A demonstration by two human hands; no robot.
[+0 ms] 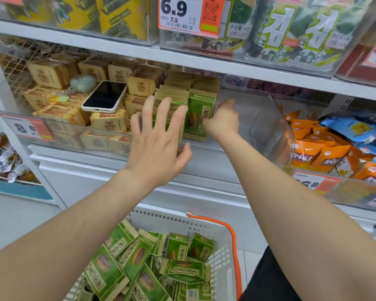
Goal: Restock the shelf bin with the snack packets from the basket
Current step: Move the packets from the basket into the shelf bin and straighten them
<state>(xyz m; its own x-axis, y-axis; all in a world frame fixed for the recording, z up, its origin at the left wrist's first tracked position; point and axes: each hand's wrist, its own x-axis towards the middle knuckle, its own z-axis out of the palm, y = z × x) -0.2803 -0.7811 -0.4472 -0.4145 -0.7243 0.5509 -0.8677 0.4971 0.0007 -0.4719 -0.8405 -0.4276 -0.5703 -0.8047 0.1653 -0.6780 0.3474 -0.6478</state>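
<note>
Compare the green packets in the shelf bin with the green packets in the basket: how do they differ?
The bin packets stand upright in neat rows; the basket packets lie tilted in a loose heap. The left hand and right hand are at the bin packets; no hand touches the basket packets. Both share the same green seed design.

Basket (161, 216) cropped, packets (172, 97) (partly) behind left hand (156, 146)

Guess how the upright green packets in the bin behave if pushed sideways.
Likely tip: the green packets stand on narrow bases, bare bin floor to their right. Probably light, semi-stiff: those in the basket lie creased but keep shape.
</note>
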